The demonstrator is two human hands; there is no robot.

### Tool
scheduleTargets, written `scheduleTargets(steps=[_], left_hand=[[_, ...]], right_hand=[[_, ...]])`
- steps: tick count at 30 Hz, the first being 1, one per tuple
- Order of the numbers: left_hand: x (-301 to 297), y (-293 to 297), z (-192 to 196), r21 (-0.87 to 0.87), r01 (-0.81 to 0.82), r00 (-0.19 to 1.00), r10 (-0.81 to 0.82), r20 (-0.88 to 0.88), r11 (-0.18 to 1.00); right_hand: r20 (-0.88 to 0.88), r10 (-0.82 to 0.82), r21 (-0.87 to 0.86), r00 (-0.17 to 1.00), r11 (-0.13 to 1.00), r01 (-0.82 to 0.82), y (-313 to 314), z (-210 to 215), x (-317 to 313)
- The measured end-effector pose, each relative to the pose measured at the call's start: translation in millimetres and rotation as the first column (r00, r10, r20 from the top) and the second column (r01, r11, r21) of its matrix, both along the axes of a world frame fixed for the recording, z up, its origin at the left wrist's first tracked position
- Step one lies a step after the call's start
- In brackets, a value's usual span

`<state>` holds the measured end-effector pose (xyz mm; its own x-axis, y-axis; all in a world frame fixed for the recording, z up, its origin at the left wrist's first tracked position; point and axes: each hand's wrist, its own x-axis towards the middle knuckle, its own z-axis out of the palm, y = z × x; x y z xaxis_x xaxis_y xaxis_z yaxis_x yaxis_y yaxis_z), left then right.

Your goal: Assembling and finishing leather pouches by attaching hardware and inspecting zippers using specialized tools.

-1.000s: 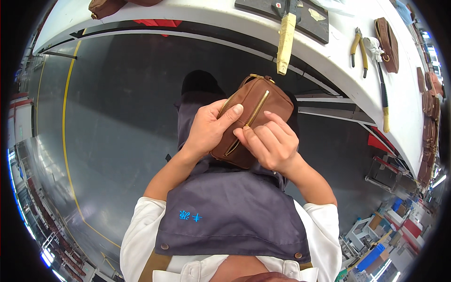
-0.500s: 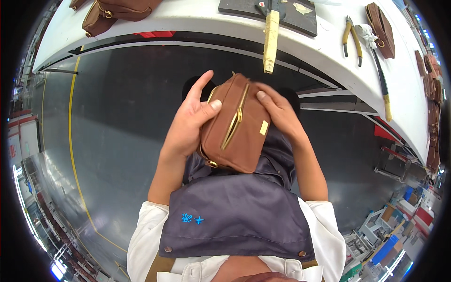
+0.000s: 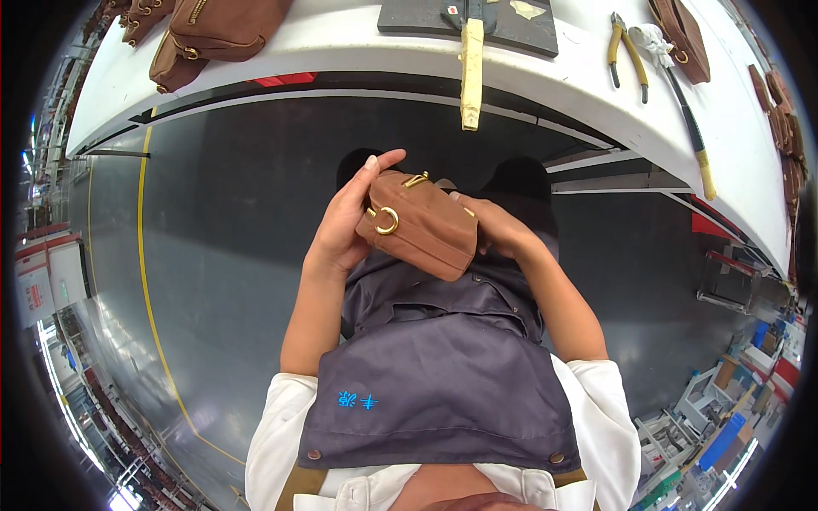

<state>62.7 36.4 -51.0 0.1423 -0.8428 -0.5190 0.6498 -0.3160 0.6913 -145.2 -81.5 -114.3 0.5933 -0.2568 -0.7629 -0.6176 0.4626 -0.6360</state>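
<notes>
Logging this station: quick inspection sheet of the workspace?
Surface: white bench, curved by the lens.
Job's things: brown pouch with brass ring, held over the lap.
Clutter: dark mat, mallet, pliers, hammer, brown bags, leather straps.
Grippers: left hand and right hand both grip the pouch.
Cables: nothing seen.
Surroundings: grey floor with yellow line; shelves and bins at the rim.

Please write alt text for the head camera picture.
Both hands, left hand and right hand, hold a small brown leather pouch with a brass ring above a grey apron. Ahead, a white workbench carries yellow-handled pliers.
</notes>
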Motion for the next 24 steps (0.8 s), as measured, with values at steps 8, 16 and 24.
scheduleTargets(steps=[8,16,24], left_hand=[[4.3,9.7,-3.6,-0.11,0.113,0.992,-0.105,0.072,0.988],[1.5,12.3,8.0,-0.047,0.289,0.934,-0.271,0.232,0.956],[-1.1,10.7,0.9,-0.015,0.192,0.949,-0.181,0.259,0.981]], right_hand=[[-0.037,-0.049,-0.305,0.998,0.952,0.035,6.5,7.7,-1.0],[0.076,-0.103,-0.849,0.992,0.515,0.119,6.7,42.7,-6.6],[0.078,-0.093,-0.852,0.993,0.512,0.115,9.9,39.8,-8.1]])
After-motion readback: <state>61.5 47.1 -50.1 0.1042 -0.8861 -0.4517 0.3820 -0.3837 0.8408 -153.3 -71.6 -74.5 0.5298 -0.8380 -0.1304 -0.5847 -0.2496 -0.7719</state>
